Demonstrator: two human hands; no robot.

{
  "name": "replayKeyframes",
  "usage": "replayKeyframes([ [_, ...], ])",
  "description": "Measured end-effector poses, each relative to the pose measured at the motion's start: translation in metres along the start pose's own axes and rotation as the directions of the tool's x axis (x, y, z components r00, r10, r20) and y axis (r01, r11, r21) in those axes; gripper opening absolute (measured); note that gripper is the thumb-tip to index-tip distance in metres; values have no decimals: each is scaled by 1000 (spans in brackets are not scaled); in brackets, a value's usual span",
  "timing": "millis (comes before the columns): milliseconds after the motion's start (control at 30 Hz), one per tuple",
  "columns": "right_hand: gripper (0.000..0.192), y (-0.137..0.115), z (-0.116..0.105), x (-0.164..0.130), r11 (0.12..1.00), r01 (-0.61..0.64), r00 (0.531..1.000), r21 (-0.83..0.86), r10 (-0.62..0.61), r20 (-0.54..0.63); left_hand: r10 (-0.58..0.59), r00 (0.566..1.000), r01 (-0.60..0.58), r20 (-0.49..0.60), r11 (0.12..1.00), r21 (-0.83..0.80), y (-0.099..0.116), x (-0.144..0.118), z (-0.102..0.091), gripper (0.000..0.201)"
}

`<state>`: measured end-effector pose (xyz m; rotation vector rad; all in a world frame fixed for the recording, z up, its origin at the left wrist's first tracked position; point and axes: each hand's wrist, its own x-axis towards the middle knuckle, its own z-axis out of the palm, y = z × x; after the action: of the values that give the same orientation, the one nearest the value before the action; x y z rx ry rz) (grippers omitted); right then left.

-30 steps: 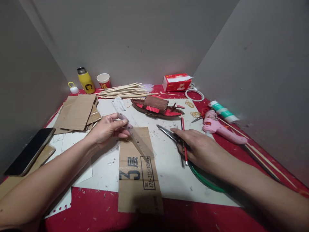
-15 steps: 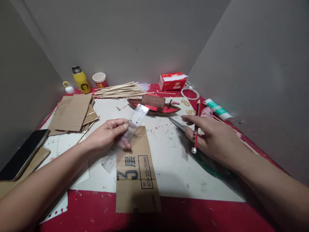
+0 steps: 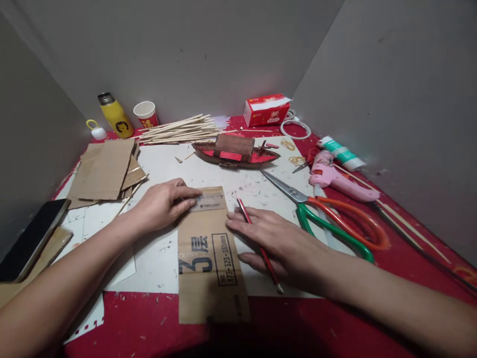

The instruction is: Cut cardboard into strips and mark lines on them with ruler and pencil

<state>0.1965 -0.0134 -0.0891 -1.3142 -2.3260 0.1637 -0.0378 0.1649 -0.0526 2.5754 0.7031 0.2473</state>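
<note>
A clear ruler (image 3: pixel 210 203) lies across the far end of a printed cardboard strip (image 3: pixel 208 303). My left hand (image 3: pixel 169 199) grips the ruler's left end, with thumb and forefinger over it at the strip's left edge. Between the fingers of my right hand (image 3: pixel 272 238) sits a red and black pencil (image 3: pixel 269 266), its tip pointing away and to the left. The fingertips of that hand touch the strip's right edge. Just beyond the strip rests a brown model boat (image 3: pixel 236 149) with red parts. Large scissors (image 3: pixel 294 194) with green and orange handles lie right of my right hand.
A pink glue gun (image 3: pixel 339 181) and a green-and-white roll (image 3: pixel 343 153) lie at right. Thin wooden sticks (image 3: pixel 179 130), a cup (image 3: pixel 145 114), a yellow bottle (image 3: pixel 116 117) and a red tissue pack (image 3: pixel 266 110) line the back. Cardboard pieces (image 3: pixel 100 171) and a phone (image 3: pixel 32 241) are left.
My left hand has lowered the ruler from a tilted hold onto the cardboard strip. My right hand has moved left from over the scissors to the strip's edge, carrying the pencil.
</note>
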Motion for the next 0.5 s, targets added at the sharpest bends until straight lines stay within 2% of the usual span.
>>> replayKeyframes([
  [133,45,-4,7,-1,997,66,997,33,-67,25,-6,999,13,-42,984,176,5,-1,8,36],
  [267,45,-5,6,0,998,67,997,23,-67,32,-29,997,46,-65,958,283,17,-6,10,35],
  [333,46,-5,6,0,997,70,997,9,-71,41,-25,999,35,-34,940,340,22,-11,9,40],
  [433,46,-5,6,2,996,88,996,11,-88,23,14,998,-36,55,899,437,23,-17,9,59],
  [500,47,-5,7,3,995,99,995,26,-99,6,41,996,-73,83,894,441,20,-20,11,69],
])
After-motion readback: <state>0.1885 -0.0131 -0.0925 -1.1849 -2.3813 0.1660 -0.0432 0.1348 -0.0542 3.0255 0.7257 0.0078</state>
